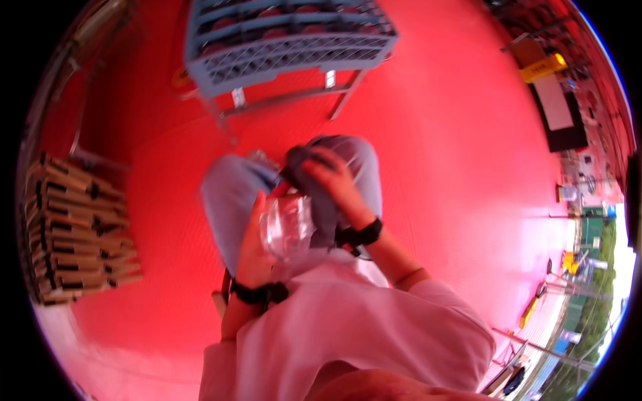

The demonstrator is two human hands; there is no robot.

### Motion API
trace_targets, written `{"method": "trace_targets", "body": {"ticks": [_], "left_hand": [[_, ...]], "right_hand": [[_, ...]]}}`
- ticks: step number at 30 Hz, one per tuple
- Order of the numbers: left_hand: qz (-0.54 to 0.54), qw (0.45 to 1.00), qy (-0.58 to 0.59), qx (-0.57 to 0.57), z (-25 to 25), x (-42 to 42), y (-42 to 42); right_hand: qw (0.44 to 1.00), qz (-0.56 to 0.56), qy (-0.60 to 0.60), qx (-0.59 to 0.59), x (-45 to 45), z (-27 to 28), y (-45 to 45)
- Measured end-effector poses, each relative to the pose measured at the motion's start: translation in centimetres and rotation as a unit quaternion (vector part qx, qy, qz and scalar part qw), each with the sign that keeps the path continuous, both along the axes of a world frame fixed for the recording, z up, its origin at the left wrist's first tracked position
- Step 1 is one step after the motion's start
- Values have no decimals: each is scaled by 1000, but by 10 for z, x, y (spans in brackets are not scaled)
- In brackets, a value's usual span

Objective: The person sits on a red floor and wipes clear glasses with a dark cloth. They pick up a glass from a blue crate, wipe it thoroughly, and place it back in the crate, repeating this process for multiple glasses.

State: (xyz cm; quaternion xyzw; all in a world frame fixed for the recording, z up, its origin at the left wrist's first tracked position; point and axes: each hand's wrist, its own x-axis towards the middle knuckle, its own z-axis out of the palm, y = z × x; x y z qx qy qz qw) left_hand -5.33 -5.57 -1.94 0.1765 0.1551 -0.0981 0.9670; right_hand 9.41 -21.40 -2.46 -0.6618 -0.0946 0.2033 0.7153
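My left hand grips a clear drinking glass above my lap. The glass is tilted, and its exact shape is blurred. In my right hand is a dark cloth, bunched up near one end of the glass. Part of the cloth hangs down beside the glass, towards my shirt. Whether the cloth touches the glass is hard to tell. Both hands are over my knees, between the legs of my jeans.
Ahead stands a blue-grey plastic glass rack with compartments, on a metal-legged stand. Folded wooden chairs are stacked at the left. Red flooring spreads around me. A dark board-like object and a yellow object are at the far right.
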Motion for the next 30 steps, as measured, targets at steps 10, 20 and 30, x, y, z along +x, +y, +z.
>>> {"method": "trace_targets", "body": {"ticks": [10,20,30], "left_hand": [[88,995,-3,-50,5,34,13],[119,984,9,-135,-7,25,5],[74,990,38,-112,32,26,6]], "right_hand": [[960,19,-277,18,-23,101,-6],[982,95,-164,16,-22,44,23],[999,-45,-25,3,2,30,-8]]}}
